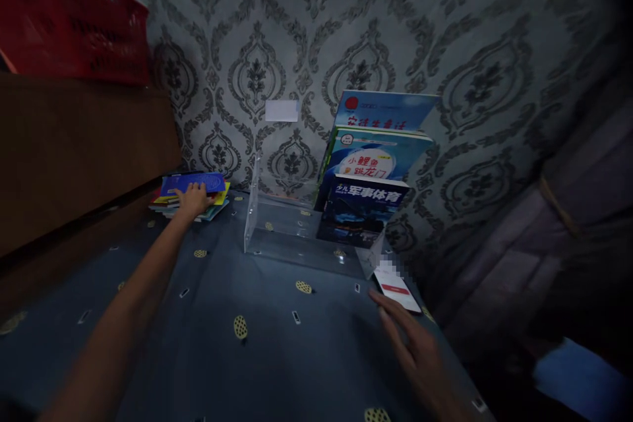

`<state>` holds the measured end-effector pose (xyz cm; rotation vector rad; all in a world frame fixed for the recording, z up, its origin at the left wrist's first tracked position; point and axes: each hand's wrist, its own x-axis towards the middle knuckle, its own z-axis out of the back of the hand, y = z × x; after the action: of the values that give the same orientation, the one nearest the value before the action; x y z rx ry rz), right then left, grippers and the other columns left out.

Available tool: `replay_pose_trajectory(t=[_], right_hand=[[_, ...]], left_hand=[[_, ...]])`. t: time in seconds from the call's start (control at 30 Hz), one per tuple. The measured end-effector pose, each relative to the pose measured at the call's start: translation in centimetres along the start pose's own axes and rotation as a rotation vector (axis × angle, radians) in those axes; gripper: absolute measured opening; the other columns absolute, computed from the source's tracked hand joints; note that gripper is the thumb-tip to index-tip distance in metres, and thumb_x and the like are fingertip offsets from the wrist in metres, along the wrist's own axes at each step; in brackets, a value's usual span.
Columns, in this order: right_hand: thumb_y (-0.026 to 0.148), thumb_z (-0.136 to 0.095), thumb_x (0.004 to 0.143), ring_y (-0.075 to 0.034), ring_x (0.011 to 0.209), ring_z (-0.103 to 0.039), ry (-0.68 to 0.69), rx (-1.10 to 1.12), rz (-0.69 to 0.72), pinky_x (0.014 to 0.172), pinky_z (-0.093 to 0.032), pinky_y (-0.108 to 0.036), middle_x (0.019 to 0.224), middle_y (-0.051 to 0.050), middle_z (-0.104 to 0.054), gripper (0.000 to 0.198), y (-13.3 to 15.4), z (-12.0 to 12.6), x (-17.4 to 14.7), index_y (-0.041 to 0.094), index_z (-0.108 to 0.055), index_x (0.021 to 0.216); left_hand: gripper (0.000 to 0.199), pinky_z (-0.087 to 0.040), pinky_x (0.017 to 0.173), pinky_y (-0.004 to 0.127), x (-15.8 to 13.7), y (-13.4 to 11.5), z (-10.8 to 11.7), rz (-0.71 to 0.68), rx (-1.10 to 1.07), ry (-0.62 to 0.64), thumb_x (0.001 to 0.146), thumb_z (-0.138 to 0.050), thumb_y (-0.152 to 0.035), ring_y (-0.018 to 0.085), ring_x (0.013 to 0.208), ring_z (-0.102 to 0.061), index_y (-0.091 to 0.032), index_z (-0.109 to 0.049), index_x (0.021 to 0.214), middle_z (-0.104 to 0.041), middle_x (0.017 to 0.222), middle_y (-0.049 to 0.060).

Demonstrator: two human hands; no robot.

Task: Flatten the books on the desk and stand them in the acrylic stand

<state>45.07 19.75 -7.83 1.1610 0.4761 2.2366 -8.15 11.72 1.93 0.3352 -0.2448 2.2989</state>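
My left hand (194,200) reaches to the far left and rests on a blue book (208,182), the top one of a small stack of books (208,213). Its fingers are spread over the cover. Close to the front right of a clear acrylic rack (297,252), my right hand (403,330) hovers with fingers stretched out and nothing in them. Several books lean at the rack's right end: a dark blue book (359,214) in front, a light blue book (378,151) behind it, and a taller blue book (390,107) at the back.
A phone (398,289) with a lit screen lies right of the rack. The table (198,349) has a dark patterned cloth. At left, a red basket (74,20) sits on a brown wooden piece (84,145). A curtain (534,237) hangs at right; patterned wallpaper is behind.
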Motion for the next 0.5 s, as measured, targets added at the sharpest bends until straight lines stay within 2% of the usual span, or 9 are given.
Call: replay_pose_trajectory(t=[0.13, 0.2, 0.3, 0.4, 0.5], right_hand=[[0.046, -0.053, 0.098, -0.03, 0.114, -0.071, 0.067, 0.07, 0.001, 0.098, -0.061, -0.05, 0.123, -0.007, -0.075, 0.034, 1.0, -1.7, -0.1, 0.031, -0.073, 0.121], [0.043, -0.051, 0.099, -0.03, 0.115, -0.071, 0.106, 0.098, 0.019, 0.098, -0.061, -0.05, 0.122, -0.008, -0.075, 0.034, 1.6, -2.6, 0.0, 0.03, -0.074, 0.121], [0.041, -0.05, 0.1, -0.029, 0.114, -0.072, 0.167, 0.133, 0.033, 0.098, -0.061, -0.05, 0.121, -0.009, -0.076, 0.034, 2.3, -3.7, -0.1, 0.029, -0.074, 0.12], [0.04, -0.05, 0.1, -0.028, 0.111, -0.073, 0.211, 0.154, 0.027, 0.098, -0.061, -0.049, 0.119, -0.009, -0.076, 0.034, 2.4, -4.2, -0.4, 0.029, -0.074, 0.121], [0.04, -0.049, 0.101, -0.027, 0.108, -0.074, 0.249, 0.168, 0.014, 0.095, -0.062, -0.046, 0.117, -0.009, -0.077, 0.035, 2.3, -4.2, -1.0, 0.028, -0.075, 0.121]], left_hand=[[0.041, -0.034, 0.109, 0.058, -1.3, 1.1, 0.9, -0.077, 0.072, 0.02, 0.097, -0.039, -0.023, 0.037, 0.127, -0.054, -0.011, -0.057, 0.132, -0.06, 0.136, 0.025], [0.042, -0.04, 0.104, 0.05, -2.0, 1.6, 1.6, -0.112, 0.099, 0.034, 0.095, -0.037, -0.017, 0.035, 0.122, -0.058, -0.011, -0.059, 0.13, -0.062, 0.132, 0.023], [0.045, -0.045, 0.097, 0.045, -3.5, 2.1, 2.5, -0.157, 0.126, 0.057, 0.094, -0.036, -0.014, 0.035, 0.117, -0.063, -0.012, -0.061, 0.13, -0.064, 0.128, 0.023], [0.05, -0.048, 0.092, 0.043, -6.4, 2.3, 2.4, -0.192, 0.136, 0.093, 0.094, -0.032, -0.013, 0.034, 0.112, -0.065, -0.016, -0.06, 0.135, -0.065, 0.13, 0.02], [0.052, -0.051, 0.091, 0.042, -10.7, 2.4, 1.4, -0.228, 0.138, 0.164, 0.092, -0.034, -0.013, 0.032, 0.11, -0.067, -0.021, -0.061, 0.137, -0.067, 0.132, 0.016]])
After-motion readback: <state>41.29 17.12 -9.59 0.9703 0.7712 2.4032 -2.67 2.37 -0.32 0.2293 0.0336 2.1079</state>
